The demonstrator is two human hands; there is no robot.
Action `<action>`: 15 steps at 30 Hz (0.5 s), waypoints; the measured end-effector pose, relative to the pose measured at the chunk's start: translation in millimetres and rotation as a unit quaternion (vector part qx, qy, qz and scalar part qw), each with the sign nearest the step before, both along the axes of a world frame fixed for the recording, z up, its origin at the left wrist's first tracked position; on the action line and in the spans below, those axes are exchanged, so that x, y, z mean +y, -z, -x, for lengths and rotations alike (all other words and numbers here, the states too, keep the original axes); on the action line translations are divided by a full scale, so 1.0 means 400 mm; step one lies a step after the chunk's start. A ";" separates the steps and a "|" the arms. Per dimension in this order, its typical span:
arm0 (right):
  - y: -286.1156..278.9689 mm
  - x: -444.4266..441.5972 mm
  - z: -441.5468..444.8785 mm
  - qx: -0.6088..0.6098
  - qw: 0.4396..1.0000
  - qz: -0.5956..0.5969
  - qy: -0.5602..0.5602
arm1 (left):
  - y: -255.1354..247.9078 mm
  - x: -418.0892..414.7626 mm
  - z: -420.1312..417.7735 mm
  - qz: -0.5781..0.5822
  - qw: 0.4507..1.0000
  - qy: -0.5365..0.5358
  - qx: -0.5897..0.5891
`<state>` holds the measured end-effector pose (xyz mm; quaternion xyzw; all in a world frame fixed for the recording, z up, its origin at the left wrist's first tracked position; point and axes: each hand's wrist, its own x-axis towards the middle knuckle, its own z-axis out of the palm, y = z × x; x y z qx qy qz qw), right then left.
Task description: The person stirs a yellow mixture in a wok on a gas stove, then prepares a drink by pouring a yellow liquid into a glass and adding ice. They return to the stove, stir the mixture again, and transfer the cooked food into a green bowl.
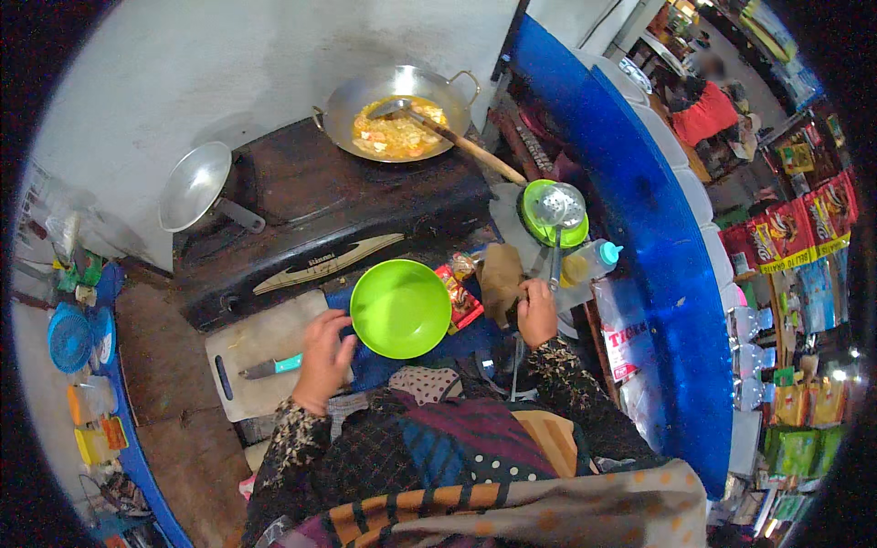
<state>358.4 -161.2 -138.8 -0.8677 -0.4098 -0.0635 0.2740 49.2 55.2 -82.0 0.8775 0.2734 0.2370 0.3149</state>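
A bright green bowl (401, 308) with nothing in it sits right in front of me. My left hand (323, 359) is at its left rim, fingers and thumb apart, the fingertips at or very near the edge. Under that hand, a knife with a turquoise handle (288, 364) lies on a white cutting board (264, 342). My right hand (538, 315) has its fingers bent beside a brown paper piece (500, 274), just below the skimmer's handle (556, 260); whether it grips anything is unclear. Between bowl and paper rests a red food packet (466, 305).
On the gas stove (322, 198), a metal wok (342, 89) contains egg-like food in yellow liquid and a wooden-handled spatula (479, 154). A small pan (199, 185) tilts at left. A skimmer (569, 205) rests on a green dish (534, 229) near a squeeze bottle (593, 260). A person (709, 113) sits beyond the blue partition (658, 260).
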 end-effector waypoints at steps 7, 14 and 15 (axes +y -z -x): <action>-0.128 0.024 0.085 0.603 0.704 -0.373 -0.042 | -0.021 -0.105 -0.247 0.468 0.859 0.206 -0.008; -0.190 0.002 0.175 0.827 0.440 -0.339 -0.088 | -0.103 -0.164 -0.324 0.793 0.561 0.169 -0.169; -0.178 0.000 0.182 0.847 0.411 -0.330 -0.073 | -0.106 -0.154 -0.324 0.793 0.571 0.156 -0.145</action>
